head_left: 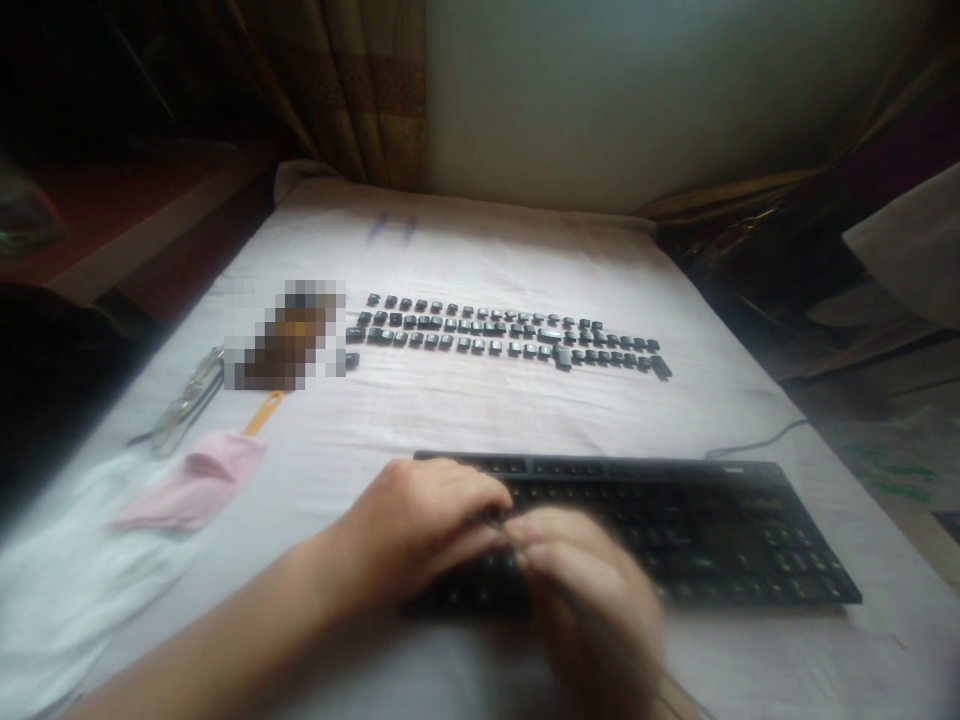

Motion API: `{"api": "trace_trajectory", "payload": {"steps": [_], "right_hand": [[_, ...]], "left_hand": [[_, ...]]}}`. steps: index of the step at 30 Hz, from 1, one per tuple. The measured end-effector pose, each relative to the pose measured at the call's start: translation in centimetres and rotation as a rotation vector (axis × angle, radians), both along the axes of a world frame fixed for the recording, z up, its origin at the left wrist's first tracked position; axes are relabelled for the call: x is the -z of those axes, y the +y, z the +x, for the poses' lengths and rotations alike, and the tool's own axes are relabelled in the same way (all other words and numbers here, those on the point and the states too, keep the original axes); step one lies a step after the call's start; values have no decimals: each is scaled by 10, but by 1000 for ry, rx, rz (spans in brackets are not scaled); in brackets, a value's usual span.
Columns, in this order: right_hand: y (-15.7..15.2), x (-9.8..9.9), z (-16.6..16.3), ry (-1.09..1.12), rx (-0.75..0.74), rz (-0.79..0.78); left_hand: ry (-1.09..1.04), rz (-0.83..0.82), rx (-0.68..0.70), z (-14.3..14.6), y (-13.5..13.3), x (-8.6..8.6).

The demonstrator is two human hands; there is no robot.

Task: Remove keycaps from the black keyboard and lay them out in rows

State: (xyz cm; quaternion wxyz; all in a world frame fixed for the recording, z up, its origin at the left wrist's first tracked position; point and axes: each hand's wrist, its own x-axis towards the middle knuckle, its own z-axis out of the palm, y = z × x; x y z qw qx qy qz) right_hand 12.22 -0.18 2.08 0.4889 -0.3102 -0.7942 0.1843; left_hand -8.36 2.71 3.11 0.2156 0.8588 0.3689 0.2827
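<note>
Okay, biggest first: pale wall (637, 90) at the back, patterned curtain (352, 90) hanging left of it, dim room, clutter off the right edge too dark to read. Table (465, 420) is covered in a white cloth and runs away from me.

Black keyboard (675, 520) lies at the near edge, long axis left to right, slightly skewed, its cable (757, 443) leaving from the far right corner. Both hands are on its left end, so most of the board stretches away to my right.

Left hand (420, 530) comes in from the lower left, fingers curled down onto the keys. Right hand (585, 590) is motion-blurred, fingers bent, tips meeting the left fingertips over the same spot. Can't tell if either hand pinches anything; the contact point is hidden and smeared. Left hand is nearer the keyboard's left edge, right hand nearer its middle.

White fabric (67, 580) is bunched at the near left. Loose keycaps (510, 335) sit in three neat rows straight ahead beyond the keyboard, parallel to it, well apart from my hands. Pink cloth (195, 485) lies left of my left hand, not touching. Glasses (184, 400) lie just beyond it. Small orange handle (264, 412) pokes out from the pink cloth's far end.
</note>
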Motion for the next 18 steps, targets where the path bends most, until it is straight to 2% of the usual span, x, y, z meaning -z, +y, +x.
{"api": "trace_trajectory", "payload": {"steps": [10, 18], "right_hand": [[1, 0, 1, -16, -20, 6], [6, 3, -9, 127, 45, 4]], "left_hand": [[32, 250, -87, 1, 2, -1], [160, 436, -106, 2, 5, -7]]}}
